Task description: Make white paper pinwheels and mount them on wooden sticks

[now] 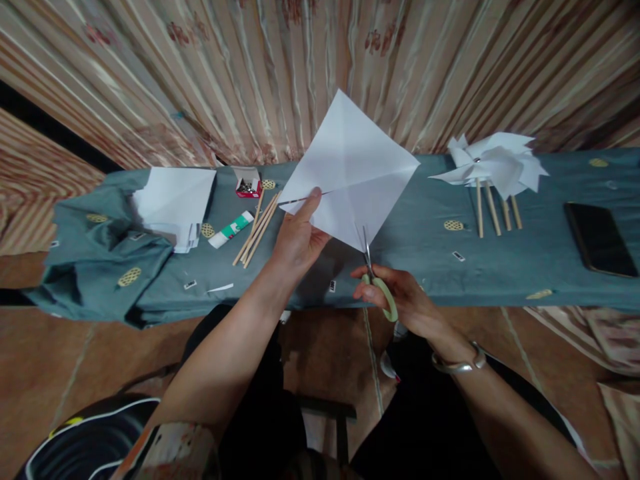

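The square sheet of creased white paper (pixel 345 153) is held up over the near edge of the grey-green cloth (pixel 430 260), with one corner toward the body and a slit running in from its left corner. It should be feather-light, limp and easily torn at the slit, so a soft pinch beside that cut, clear of the blades, seems the best hold. The left hand (pixel 299 241) grips it so, thumb on top, fingers beneath. The right hand (pixel 403 293) has its fingers closed around the pale-green-handled metal scissors (pixel 384 293), blades at the near corner. Thin tan wooden sticks (pixel 260 230) lie left; white paper pinwheels (pixel 500 160) lie right.
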Demonstrator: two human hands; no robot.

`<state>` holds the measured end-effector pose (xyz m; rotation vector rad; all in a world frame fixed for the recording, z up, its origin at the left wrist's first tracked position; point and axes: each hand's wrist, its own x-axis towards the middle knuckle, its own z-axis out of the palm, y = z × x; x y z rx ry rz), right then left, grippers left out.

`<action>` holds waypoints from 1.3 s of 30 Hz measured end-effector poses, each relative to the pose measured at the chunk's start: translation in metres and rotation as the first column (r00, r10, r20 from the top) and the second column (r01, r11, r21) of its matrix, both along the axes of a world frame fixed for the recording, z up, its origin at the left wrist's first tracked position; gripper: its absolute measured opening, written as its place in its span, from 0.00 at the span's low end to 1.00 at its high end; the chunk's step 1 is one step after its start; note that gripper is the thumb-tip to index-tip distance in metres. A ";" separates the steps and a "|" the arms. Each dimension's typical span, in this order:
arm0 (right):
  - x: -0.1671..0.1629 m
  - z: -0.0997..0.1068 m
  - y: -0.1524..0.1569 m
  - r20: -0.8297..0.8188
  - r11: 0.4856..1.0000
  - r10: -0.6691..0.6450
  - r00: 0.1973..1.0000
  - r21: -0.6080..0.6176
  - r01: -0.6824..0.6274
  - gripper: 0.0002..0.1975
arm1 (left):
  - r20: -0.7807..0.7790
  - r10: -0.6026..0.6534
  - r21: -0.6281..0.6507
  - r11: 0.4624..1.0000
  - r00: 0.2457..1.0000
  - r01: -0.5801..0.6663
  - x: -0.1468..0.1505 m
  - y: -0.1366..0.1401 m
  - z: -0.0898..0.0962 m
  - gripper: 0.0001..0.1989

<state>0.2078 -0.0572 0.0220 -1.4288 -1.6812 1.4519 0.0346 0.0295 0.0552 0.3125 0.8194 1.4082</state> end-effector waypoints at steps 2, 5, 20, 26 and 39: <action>0.000 0.000 0.000 0.013 1.000 0.008 1.000 0.005 -0.008 0.26 | 0.015 0.013 -0.008 1.000 1.000 -0.012 0.000 0.000 0.000 0.17; 0.000 0.000 0.000 0.014 1.000 0.010 1.000 0.011 -0.010 0.26 | 0.016 0.017 -0.015 1.000 1.000 -0.017 0.000 -0.001 0.001 0.16; -0.001 -0.001 0.000 -0.006 1.000 -0.004 1.000 -0.008 0.004 0.26 | -0.004 0.020 -0.035 0.999 1.000 -0.020 0.001 -0.002 0.004 0.15; -0.002 0.001 0.000 -0.004 1.000 -0.013 1.000 -0.012 0.013 0.27 | 0.020 -0.005 0.005 1.000 1.000 0.005 0.001 -0.004 0.004 0.16; -0.006 0.004 0.001 -0.056 0.996 -0.075 0.996 -0.057 0.072 0.22 | -0.013 -0.006 0.051 0.999 1.000 0.006 -0.003 -0.004 0.000 0.09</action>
